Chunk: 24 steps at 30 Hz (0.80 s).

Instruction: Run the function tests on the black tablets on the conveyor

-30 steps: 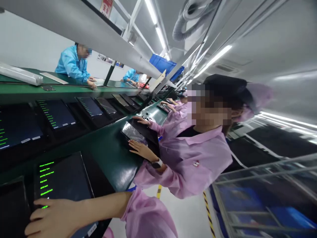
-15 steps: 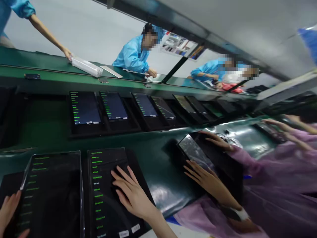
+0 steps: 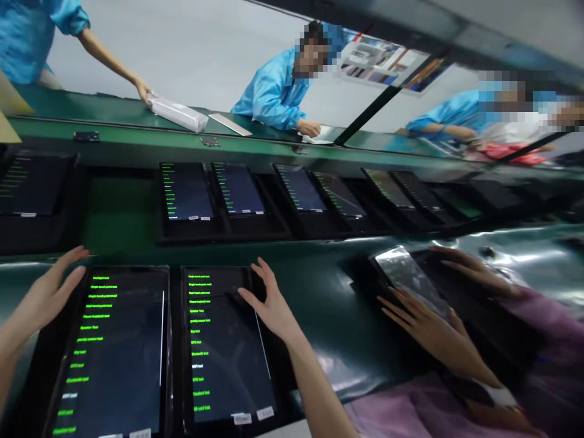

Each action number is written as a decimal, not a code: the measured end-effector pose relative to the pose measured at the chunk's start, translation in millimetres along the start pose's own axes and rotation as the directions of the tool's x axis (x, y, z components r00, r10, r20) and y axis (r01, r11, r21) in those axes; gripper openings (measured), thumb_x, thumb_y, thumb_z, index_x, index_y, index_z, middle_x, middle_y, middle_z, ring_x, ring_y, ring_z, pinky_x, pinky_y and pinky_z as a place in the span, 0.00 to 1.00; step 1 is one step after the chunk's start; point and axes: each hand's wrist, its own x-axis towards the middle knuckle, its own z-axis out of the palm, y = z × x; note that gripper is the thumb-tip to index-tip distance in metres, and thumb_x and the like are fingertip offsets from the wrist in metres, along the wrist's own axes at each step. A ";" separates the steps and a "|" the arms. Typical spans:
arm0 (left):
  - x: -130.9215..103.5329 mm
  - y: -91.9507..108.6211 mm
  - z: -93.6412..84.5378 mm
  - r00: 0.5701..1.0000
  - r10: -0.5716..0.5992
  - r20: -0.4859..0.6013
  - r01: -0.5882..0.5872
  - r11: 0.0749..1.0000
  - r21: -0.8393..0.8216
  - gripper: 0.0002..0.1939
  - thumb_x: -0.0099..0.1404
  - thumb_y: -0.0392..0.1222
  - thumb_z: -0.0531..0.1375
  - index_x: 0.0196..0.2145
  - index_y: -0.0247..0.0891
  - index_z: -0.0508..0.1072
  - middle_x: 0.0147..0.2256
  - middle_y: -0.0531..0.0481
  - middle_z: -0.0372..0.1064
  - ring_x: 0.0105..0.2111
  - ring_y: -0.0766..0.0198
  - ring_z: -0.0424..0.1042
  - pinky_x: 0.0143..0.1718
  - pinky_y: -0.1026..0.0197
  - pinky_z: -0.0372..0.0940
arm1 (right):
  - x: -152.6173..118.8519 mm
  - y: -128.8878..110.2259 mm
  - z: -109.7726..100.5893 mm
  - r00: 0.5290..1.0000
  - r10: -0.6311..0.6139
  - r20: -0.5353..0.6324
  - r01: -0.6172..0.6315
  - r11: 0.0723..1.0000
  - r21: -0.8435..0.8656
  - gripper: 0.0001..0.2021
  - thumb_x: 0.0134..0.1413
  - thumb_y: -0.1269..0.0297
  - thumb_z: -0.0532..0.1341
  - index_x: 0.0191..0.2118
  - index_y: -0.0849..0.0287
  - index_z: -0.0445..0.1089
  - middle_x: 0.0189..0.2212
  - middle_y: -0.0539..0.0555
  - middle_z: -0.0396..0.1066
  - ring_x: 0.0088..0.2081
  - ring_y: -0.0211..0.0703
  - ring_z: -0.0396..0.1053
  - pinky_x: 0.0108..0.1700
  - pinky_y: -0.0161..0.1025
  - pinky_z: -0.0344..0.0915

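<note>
Two tablets with lit screens lie side by side before me, the left tablet [image 3: 121, 353] and the right tablet [image 3: 228, 347]. Green lines of test names run down both screens, with one white line among them. Small white labels are stuck near their bottom edges. My left hand [image 3: 48, 301] is by the upper left corner of the left tablet, fingers stretched out, holding nothing. Over the upper right edge of the right tablet is my right hand [image 3: 271, 301], thumb and fingers apart. I cannot tell whether its fingertips touch the tablet.
Behind stands a row of lit tablets [image 3: 187, 191] in black trays on the green line. At right, a co-worker's hands [image 3: 424, 322] rest on a film-covered tablet [image 3: 406, 274]. Across the line, a person in blue holds a white wrapped package [image 3: 177, 114].
My right hand has shifted from the middle of the right tablet's screen to its upper right edge. My left hand has risen to the left tablet's upper corner. The view has turned left.
</note>
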 end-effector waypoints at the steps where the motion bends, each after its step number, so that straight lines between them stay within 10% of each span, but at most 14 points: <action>1: 13.3 5.1 1.2 0.996 -0.020 0.083 0.025 0.998 -0.057 0.37 0.63 0.66 0.44 0.61 0.40 0.56 0.60 0.47 0.58 0.60 0.53 0.56 0.64 0.49 0.46 | 5.5 1.0 3.7 0.999 0.040 0.036 -0.041 0.999 0.011 0.42 0.51 0.45 0.61 0.66 0.53 0.42 0.61 0.62 0.57 0.62 0.54 0.55 0.61 0.57 0.54; 7: 22.0 -6.9 4.1 0.953 -0.008 0.301 0.058 0.986 -0.157 0.37 0.63 0.68 0.48 0.60 0.42 0.60 0.63 0.49 0.54 0.63 0.54 0.51 0.65 0.52 0.46 | 4.7 11.2 20.3 0.999 0.005 0.053 -0.001 0.997 -0.077 0.48 0.44 0.41 0.64 0.66 0.54 0.43 0.59 0.61 0.58 0.64 0.59 0.49 0.65 0.61 0.35; 11: 15.4 -15.7 -5.6 0.884 0.091 0.459 -0.039 0.992 -0.122 0.43 0.60 0.64 0.56 0.66 0.46 0.46 0.66 0.49 0.44 0.64 0.52 0.49 0.64 0.51 0.47 | 4.9 13.5 21.8 0.997 0.071 0.029 -0.071 0.997 -0.013 0.47 0.46 0.40 0.62 0.67 0.51 0.43 0.57 0.59 0.61 0.60 0.57 0.57 0.64 0.60 0.41; 17: 18.6 -25.4 -8.6 0.883 0.084 0.461 -0.053 0.995 -0.078 0.45 0.60 0.62 0.59 0.66 0.47 0.42 0.67 0.48 0.41 0.64 0.53 0.49 0.63 0.52 0.49 | 25.1 7.0 31.6 0.984 0.176 -0.019 -0.172 0.975 0.142 0.40 0.43 0.41 0.65 0.60 0.56 0.60 0.47 0.58 0.70 0.60 0.60 0.56 0.65 0.60 0.30; 24: 15.2 -26.0 -15.1 0.886 0.056 0.461 -0.028 0.997 -0.066 0.48 0.60 0.66 0.56 0.67 0.42 0.38 0.67 0.44 0.41 0.65 0.53 0.44 0.63 0.52 0.48 | 23.3 -16.9 21.5 0.960 0.272 -0.062 -0.212 0.856 0.471 0.35 0.50 0.42 0.59 0.61 0.55 0.59 0.43 0.57 0.73 0.52 0.53 0.68 0.58 0.52 0.59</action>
